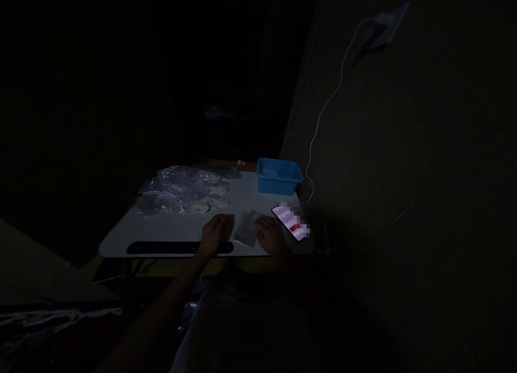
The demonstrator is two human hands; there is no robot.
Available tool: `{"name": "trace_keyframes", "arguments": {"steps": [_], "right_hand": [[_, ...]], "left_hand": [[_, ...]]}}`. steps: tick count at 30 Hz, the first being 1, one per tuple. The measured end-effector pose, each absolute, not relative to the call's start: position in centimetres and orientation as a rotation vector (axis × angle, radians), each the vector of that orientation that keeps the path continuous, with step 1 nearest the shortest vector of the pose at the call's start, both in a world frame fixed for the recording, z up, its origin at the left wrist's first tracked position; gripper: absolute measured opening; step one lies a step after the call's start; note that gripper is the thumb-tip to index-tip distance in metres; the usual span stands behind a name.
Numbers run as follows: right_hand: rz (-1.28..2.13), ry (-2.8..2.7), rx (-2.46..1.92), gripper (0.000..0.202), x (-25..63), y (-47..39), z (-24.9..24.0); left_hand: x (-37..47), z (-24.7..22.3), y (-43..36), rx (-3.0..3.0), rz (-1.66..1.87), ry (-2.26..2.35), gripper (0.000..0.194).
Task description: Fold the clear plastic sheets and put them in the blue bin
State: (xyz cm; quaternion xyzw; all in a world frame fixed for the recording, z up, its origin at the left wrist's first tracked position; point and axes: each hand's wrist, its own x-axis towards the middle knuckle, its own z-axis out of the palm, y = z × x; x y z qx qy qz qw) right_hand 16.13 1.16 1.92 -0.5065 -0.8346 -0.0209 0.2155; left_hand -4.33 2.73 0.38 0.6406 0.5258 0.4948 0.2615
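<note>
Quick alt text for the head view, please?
A person's right hand touches a piece of clear plastic on a white table, the left hand beside it. A lit smartphone lies to the right; behind are a blue tub and crumpled plastic, in dim light.

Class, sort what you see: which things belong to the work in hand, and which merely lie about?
Work: clear plastic piece between left hand and right hand; perhaps the crumpled plastic heap.

Lying about, seemingly: blue basket, lit phone, small pinkish object.
</note>
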Motion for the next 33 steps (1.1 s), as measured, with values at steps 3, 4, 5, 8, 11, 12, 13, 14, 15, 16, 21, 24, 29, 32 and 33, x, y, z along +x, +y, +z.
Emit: {"name": "trace_keyframes", "arguments": {"steps": [3, 4, 5, 8, 11, 12, 13, 14, 15, 16, 21, 24, 29, 32, 33], "right_hand": [[-0.022, -2.323, -1.378, 0.034, 16.1, 1.2, 1.8], [-0.01, -2.325, -1.379, 0.033, 16.1, 1.3, 1.7], [0.003, -2.33, -1.378, 0.032, 16.1, 1.3, 1.6], [0.02, -2.347, -1.359, 0.033, 16.2, 1.5, 1.3], [-0.038, -2.321, -1.389, 0.034, 16.2, 1.6, 1.1], [-0.073, -2.292, -1.426, 0.033, 16.2, 1.6, 1.1], [-0.107, -2.259, -1.469, 0.032, 16.2, 1.6, 1.1], [-0.137, -2.226, -1.511, 0.031, 16.1, 1.6, 1.1], [-0.159, -2.201, -1.544, 0.03, 16.0, 1.5, 1.1], [-0.172, -2.186, -1.567, 0.029, 16.0, 1.5, 1.2], [-0.137, -2.246, -1.536, 0.032, 15.9, 1.6, 1.3], [-0.117, -2.291, -1.501, 0.033, 16.0, 1.7, 1.2], [-0.147, -2.29, -1.547, 0.035, 16.0, 1.6, 1.0], [-0.159, -2.296, -1.577, 0.038, 15.9, 1.6, 0.8], [-0.162, -2.297, -1.582, 0.038, 15.9, 1.6, 0.8]], "left_hand": [[-3.9, 0.8, 2.5, 2.227, 1.039, 1.294, 0.04], [-3.7, 1.0, 2.3, 2.383, 0.919, 1.25, 0.04], [-3.5, 1.1, 2.2, 2.51, 0.808, 1.227, 0.041], [-3.0, 1.3, 1.8, 2.707, 0.584, 1.279, 0.041], [-2.9, 1.3, 1.6, 2.742, 0.533, 1.366, 0.04], [-2.9, 1.3, 1.6, 2.741, 0.54, 1.39, 0.04], [-2.9, 1.3, 1.6, 2.739, 0.551, 1.407, 0.039], [-3.0, 1.3, 1.6, 2.735, 0.566, 1.415, 0.038], [-3.0, 1.3, 1.6, 2.732, 0.586, 1.415, 0.037], [-3.0, 1.2, 1.6, 2.729, 0.61, 1.408, 0.037], [-3.2, 0.9, 2.0, 2.736, 0.735, 1.312, 0.034], [-3.0, 0.8, 2.1, 2.716, 0.77, 1.384, 0.034], [-2.6, 1.0, 1.9, 2.759, 0.607, 1.552, 0.041], [-2.4, 1.0, 1.7, 2.798, 0.515, 1.601, 0.042], [-2.4, 1.0, 1.7, 2.804, 0.499, 1.615, 0.042]]}}
